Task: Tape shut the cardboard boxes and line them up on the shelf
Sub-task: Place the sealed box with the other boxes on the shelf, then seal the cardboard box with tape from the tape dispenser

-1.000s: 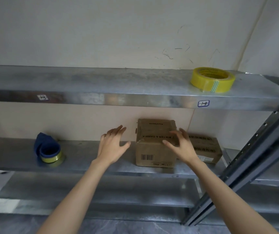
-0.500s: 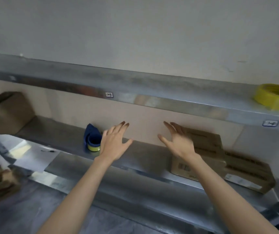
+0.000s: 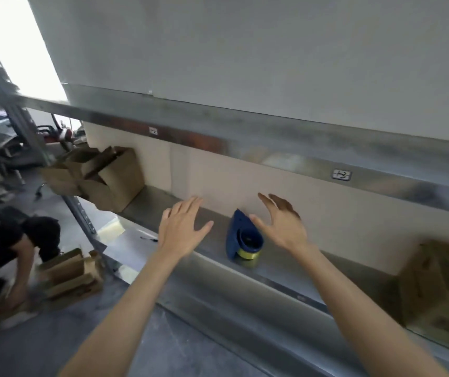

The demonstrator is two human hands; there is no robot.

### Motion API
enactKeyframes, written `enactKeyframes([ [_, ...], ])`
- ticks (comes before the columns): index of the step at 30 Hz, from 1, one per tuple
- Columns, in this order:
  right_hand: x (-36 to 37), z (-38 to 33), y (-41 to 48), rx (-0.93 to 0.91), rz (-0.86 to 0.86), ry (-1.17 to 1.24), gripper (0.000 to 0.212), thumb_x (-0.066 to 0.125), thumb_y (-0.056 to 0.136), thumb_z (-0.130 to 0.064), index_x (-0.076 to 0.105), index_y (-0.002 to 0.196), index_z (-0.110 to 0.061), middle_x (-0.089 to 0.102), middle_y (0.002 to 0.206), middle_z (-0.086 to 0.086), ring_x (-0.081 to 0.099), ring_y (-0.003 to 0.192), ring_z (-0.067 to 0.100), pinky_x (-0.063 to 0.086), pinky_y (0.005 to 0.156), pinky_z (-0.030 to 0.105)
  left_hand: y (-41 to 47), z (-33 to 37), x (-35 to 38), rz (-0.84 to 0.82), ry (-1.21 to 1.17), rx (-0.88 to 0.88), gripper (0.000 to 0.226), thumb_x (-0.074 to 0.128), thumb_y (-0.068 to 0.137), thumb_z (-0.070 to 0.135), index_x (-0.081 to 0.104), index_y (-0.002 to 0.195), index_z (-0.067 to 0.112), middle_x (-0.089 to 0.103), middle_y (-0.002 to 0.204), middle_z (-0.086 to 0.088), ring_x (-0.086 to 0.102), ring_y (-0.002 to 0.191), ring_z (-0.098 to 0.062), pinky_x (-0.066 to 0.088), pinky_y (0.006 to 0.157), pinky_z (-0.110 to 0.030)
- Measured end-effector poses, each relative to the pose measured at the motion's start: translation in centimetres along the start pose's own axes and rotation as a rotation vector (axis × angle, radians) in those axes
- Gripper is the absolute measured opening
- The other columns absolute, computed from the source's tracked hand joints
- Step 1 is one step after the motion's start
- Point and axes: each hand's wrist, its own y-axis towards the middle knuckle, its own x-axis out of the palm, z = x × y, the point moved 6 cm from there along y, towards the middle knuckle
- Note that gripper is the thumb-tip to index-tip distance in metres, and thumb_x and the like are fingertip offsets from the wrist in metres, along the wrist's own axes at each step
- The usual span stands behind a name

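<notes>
Both my hands hover empty above the middle metal shelf (image 3: 285, 278), fingers spread. My left hand (image 3: 182, 227) is left of a blue tape dispenser (image 3: 242, 238) with a yellow roll that stands on the shelf. My right hand (image 3: 280, 224) is just right of the dispenser, apart from it. A closed cardboard box (image 3: 441, 295) sits at the shelf's far right, blurred. Open cardboard boxes (image 3: 106, 178) with raised flaps stand at the shelf's left end.
An upper shelf beam (image 3: 245, 137) runs overhead with small labels. A dark pen (image 3: 148, 238) lies on the shelf near my left hand. Another person (image 3: 8, 240) crouches on the floor at left over flattened cardboard (image 3: 68, 276). A shelf upright (image 3: 81, 213) stands at left.
The view has swung left, away from the taped boxes. Both hands left the box and now float on either side of the tape dispenser. The open boxes and a crouching person came into view.
</notes>
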Motion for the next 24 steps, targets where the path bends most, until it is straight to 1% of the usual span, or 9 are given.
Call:
enactKeyframes([
  [3,2.3,-3.8,2.4,0.012,-0.014,0.029,0.066,0.045,0.095,-0.059,0.026,0.152,-0.033,0.028,0.158,0.001,0.024,0.144,0.023,0.030,0.111,0.039,1.2,-4.9,-0.6,-0.002,-0.006,-0.012,0.063,0.046,0.096,0.057,0.036,0.151,0.027,0.036,0.156,0.008,0.032,0.141,-0.016,0.024,0.110,-0.036],
  [8,4.8,-8.9,6.3,-0.026,-0.043,0.024,0.065,0.044,0.096,-0.058,0.026,0.152,-0.032,0.026,0.158,0.002,0.022,0.145,0.023,0.030,0.113,0.041,3.0,-11.0,-1.3,0.025,-0.005,-0.028,0.063,0.047,0.095,0.057,0.037,0.150,0.029,0.037,0.155,0.010,0.034,0.140,-0.015,0.025,0.110,-0.036],
  [14,7.9,-14.0,11.7,-0.076,-0.068,0.013,0.064,0.042,0.095,-0.059,0.024,0.152,-0.034,0.023,0.160,-0.002,0.019,0.146,0.020,0.028,0.114,0.038,5.6,-17.9,-1.3,0.053,-0.028,-0.073,0.061,0.050,0.095,0.056,0.041,0.148,0.027,0.042,0.152,0.006,0.038,0.138,-0.019,0.029,0.110,-0.040],
  [19,11.0,-17.6,17.1,-0.114,-0.121,0.046,0.064,0.043,0.095,-0.059,0.023,0.152,-0.035,0.020,0.160,-0.005,0.014,0.148,0.017,0.022,0.116,0.037,8.4,-23.8,-0.9,0.060,-0.007,-0.129,0.063,0.049,0.095,0.057,0.039,0.149,0.026,0.039,0.155,0.005,0.037,0.139,-0.021,0.029,0.111,-0.042],
  [24,13.8,-21.0,22.2,-0.121,-0.153,0.064,0.064,0.044,0.095,-0.057,0.025,0.151,-0.034,0.020,0.161,-0.004,0.014,0.148,0.017,0.022,0.117,0.037,10.8,-29.7,-0.8,0.070,-0.011,-0.201,0.063,0.052,0.093,0.056,0.043,0.147,0.025,0.042,0.153,0.002,0.042,0.137,-0.025,0.033,0.110,-0.046],
])
